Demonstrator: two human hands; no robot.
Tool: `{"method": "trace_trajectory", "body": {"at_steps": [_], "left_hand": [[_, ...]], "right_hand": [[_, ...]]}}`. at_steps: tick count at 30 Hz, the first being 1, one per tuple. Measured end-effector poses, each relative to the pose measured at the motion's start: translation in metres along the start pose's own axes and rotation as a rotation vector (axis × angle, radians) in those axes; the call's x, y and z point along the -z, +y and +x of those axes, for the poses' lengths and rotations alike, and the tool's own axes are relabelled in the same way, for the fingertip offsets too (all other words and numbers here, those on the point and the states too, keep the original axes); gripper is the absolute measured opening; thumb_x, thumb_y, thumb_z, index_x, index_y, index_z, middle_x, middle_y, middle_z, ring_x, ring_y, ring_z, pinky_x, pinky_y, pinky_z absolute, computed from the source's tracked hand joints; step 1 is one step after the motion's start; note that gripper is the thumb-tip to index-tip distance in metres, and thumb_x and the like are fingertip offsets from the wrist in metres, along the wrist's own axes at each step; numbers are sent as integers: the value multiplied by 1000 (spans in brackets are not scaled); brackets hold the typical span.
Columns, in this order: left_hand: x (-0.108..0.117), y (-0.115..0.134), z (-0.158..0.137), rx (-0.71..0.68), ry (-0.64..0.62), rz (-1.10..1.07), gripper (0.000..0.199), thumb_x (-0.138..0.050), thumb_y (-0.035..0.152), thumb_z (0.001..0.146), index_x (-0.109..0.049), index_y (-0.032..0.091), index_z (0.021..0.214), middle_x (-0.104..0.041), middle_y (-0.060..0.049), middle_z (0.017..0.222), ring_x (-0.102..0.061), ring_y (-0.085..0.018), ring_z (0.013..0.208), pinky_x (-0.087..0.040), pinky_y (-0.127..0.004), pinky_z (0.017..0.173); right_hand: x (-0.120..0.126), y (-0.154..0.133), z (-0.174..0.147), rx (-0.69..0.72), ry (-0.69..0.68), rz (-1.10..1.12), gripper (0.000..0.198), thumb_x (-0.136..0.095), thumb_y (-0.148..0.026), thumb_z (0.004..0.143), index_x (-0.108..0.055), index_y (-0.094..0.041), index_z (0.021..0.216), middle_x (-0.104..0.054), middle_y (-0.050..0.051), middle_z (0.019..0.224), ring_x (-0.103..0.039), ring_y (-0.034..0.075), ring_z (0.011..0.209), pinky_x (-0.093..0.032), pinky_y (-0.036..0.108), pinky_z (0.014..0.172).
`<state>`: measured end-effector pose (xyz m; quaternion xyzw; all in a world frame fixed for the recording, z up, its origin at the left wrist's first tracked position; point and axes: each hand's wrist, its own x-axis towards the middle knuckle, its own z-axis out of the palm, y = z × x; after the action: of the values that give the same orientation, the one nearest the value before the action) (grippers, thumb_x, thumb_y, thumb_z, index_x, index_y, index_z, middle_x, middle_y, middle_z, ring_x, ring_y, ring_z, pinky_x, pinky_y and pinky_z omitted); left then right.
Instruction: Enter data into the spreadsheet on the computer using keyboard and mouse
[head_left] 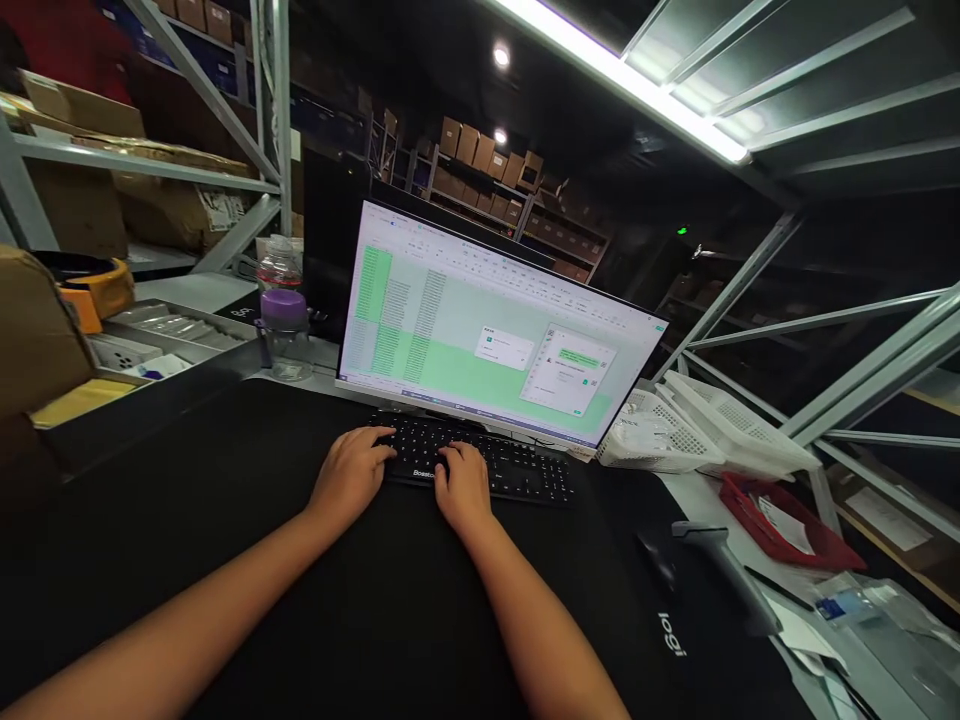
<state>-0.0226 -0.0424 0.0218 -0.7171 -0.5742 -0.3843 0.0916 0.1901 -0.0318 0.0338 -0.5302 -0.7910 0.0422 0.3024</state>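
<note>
Keyboard (pixel 531 470) sits under left hand (pixel 349 472) and right hand (pixel 463 487), both loosely spread, seemingly touching it.

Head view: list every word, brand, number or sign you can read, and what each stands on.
"Bossto", on the black keyboard; the right hand may cover more letters.
"logi", on the black mat.
Too small to read: the text on the monitor.
Too small or blurred: the carton label, the possible green sign, and white marks on the dark surface left of the purple-lidded jar.
</note>
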Motion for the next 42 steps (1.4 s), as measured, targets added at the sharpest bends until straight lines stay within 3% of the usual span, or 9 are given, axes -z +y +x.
{"method": "trace_trajectory", "body": {"at_steps": [5,14,22,31,36,39,42], "left_hand": [[0,-2,2,99,9,43,43,-44,18,88,-82,15,110,-73,-16,133,-66,-35,126,-52,-56,109],[-1,-4,2,49,-26,71,42,-43,20,89,-85,19,97,-74,-13,131,-66,-35,124,-51,-57,111],[-5,-7,2,35,8,102,45,-44,18,89,-85,19,107,-75,-12,131,-67,-33,123,-51,-55,112],[-13,-11,3,18,-16,156,45,-43,16,87,-86,18,99,-73,-16,134,-66,-34,127,-50,-55,114],[-11,-13,1,-114,6,174,43,-43,18,89,-85,20,97,-70,-15,140,-63,-33,130,-45,-57,119],[-13,-16,3,-149,-26,173,43,-41,15,87,-84,16,88,-72,-18,134,-64,-33,126,-51,-51,112],[-13,-16,4,-170,-39,164,45,-40,21,92,-83,12,97,-70,-20,136,-63,-37,126,-51,-56,109]], "right_hand": [[1,0,0,1,-15,1,35,-60,-20,98,-75,-18,129,-68,15,137,-61,29,133,-46,48,120],[4,-2,1,-4,-26,0,34,-61,-19,97,-75,-18,128,-69,14,135,-61,29,132,-45,47,121],[4,-3,0,-9,-28,-21,34,-62,-19,97,-75,-18,128,-70,13,136,-62,28,132,-45,44,121],[7,-6,0,-20,-40,-27,34,-62,-19,98,-75,-18,129,-70,12,136,-62,27,132,-45,42,121],[10,-8,-1,-25,-50,-50,34,-63,-22,98,-75,-19,130,-69,12,139,-62,27,133,-45,40,120],[10,-7,1,-15,-56,-63,33,-63,-25,99,-74,-20,130,-69,10,139,-62,26,133,-45,39,121],[10,-6,2,-26,-55,-72,34,-62,-26,100,-73,-20,132,-69,10,139,-61,26,133,-44,40,121]]}}
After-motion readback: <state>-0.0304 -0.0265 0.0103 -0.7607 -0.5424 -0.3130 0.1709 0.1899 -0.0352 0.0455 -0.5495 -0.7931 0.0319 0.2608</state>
